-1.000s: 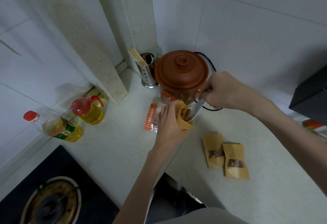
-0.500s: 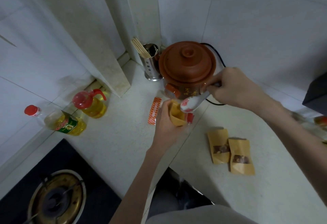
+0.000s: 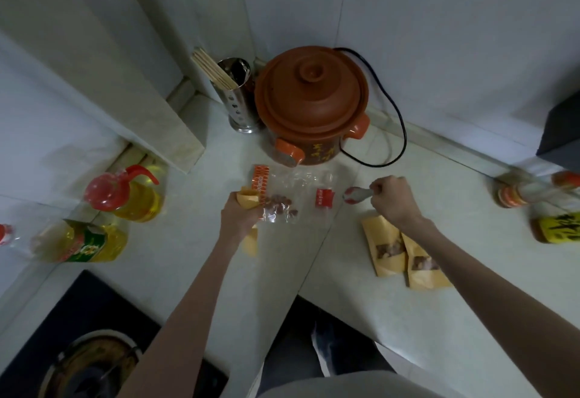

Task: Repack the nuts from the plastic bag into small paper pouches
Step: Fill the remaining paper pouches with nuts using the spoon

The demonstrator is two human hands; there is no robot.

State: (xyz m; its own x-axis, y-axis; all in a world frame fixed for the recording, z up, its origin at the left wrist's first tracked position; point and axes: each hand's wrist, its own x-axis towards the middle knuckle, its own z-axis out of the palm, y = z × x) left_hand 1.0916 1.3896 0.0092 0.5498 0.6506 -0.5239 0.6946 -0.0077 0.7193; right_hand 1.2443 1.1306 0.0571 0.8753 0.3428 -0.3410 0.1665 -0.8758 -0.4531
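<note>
The left hand (image 3: 239,214) grips a small paper pouch (image 3: 248,199), fingers curled round its upper part so the mouth stands above the knuckles. Just to that hand's right the plastic bag (image 3: 290,198) lies flat on the counter (image 3: 175,240), a handful of nuts (image 3: 279,204) gathered at its near-left corner, close beside the fingers. Beyond the bag's far edge the right hand (image 3: 392,199) pinches the handle of a spoon (image 3: 357,194), bowl pointing back toward the bag. Near that wrist lie two filled pouches (image 3: 405,256), overlapping.

Risks, as I judge them: a squeeze could pinch the pouch mouth closed, so nuts spill; the limp bag may slide under the spoon, since nothing pins it.

Both forearms reach forward, left wrist straight, right wrist bent inward.
</note>
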